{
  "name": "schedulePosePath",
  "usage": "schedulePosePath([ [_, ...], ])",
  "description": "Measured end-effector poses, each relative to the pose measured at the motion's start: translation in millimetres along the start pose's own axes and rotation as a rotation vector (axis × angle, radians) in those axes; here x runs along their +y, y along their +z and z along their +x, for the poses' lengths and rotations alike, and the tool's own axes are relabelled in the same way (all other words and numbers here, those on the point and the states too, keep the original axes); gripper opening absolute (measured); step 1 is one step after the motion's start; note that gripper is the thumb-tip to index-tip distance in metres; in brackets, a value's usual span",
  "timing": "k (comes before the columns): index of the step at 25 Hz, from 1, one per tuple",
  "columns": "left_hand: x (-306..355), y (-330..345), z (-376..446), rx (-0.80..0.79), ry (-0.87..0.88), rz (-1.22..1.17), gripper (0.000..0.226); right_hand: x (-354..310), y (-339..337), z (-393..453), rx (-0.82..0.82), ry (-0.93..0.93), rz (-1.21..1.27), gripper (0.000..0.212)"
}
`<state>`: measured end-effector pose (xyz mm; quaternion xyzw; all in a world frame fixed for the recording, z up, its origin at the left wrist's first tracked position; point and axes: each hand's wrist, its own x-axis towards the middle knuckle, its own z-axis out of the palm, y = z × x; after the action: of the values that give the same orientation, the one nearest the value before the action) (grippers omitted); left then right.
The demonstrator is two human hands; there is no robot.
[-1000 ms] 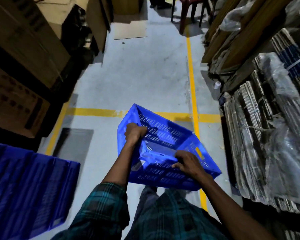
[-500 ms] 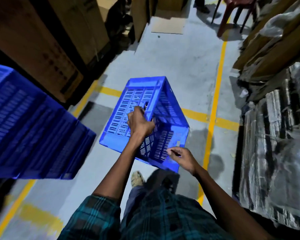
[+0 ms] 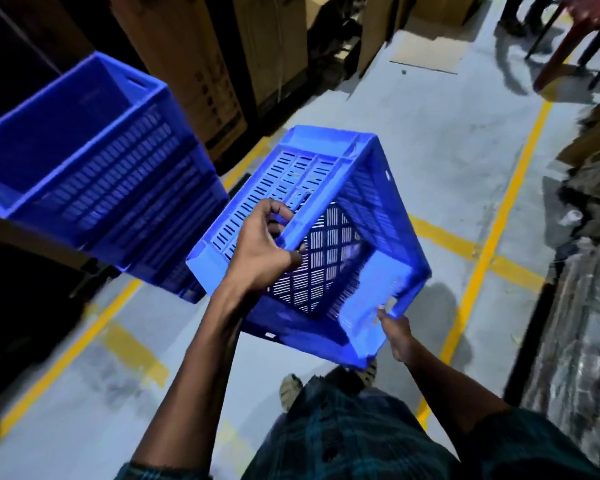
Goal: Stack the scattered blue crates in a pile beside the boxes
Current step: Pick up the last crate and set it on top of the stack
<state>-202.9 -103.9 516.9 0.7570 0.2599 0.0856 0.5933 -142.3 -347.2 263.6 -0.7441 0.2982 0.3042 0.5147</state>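
I carry a blue slotted crate in the air, tilted so that its open side faces me. My left hand grips its left rim, fingers curled over the edge. My right hand holds the lower right corner from below. To the left stands a pile of blue crates, the top one open upward, beside tall brown cardboard boxes. The carried crate hangs just right of the pile and a little lower than its top rim.
The grey floor carries yellow lines. Wrapped bundles of flat cardboard line the right side. A flat cardboard sheet lies farther up the aisle, near chair legs and a person's feet at top right.
I have turned left and moved closer to the pile, which now fills more of the left side. The carried crate has tipped its open side toward me.
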Motion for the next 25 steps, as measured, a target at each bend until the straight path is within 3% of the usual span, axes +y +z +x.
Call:
schedulePosePath([
  [3,-5.5,-29.9,-24.3,0.022,0.044,-0.062,0.058,8.7,16.7,-18.9,0.033,0.059,-0.05,0.08],
  [4,-9.5,-40.5,-30.4,0.024,0.036,-0.115,0.058,11.2,20.4,-22.2,0.045,0.071,-0.019,0.077],
  [8,-27.2,-90.2,-49.9,0.113,0.039,-0.122,0.057,19.8,32.8,-37.4,-0.006,0.026,0.229,0.03],
  [12,-57.6,-143.2,-50.4,0.264,0.004,0.003,0.053,13.8,39.5,-44.8,-0.007,-0.099,0.141,0.017],
  [15,-89.2,-185.5,-51.7,0.388,-0.064,0.021,0.053,-10.1,46.8,-48.6,0.005,-0.257,-0.04,0.016],
  [19,-135.0,-221.5,-59.2,0.54,-0.154,0.011,0.052,-47.1,64.8,-56.9,-0.059,-0.398,-0.011,0.02],
  [21,-156.9,-228.8,-68.4,0.628,-0.216,-0.006,0.05,-68.5,74.1,-60.3,-0.112,-0.481,-0.002,0.025],
  [25,-187.8,-226.6,-89.2,0.789,-0.347,-0.096,0.046,-124.9,84.6,-58.6,-0.1,-0.61,-0.252,0.045],
])
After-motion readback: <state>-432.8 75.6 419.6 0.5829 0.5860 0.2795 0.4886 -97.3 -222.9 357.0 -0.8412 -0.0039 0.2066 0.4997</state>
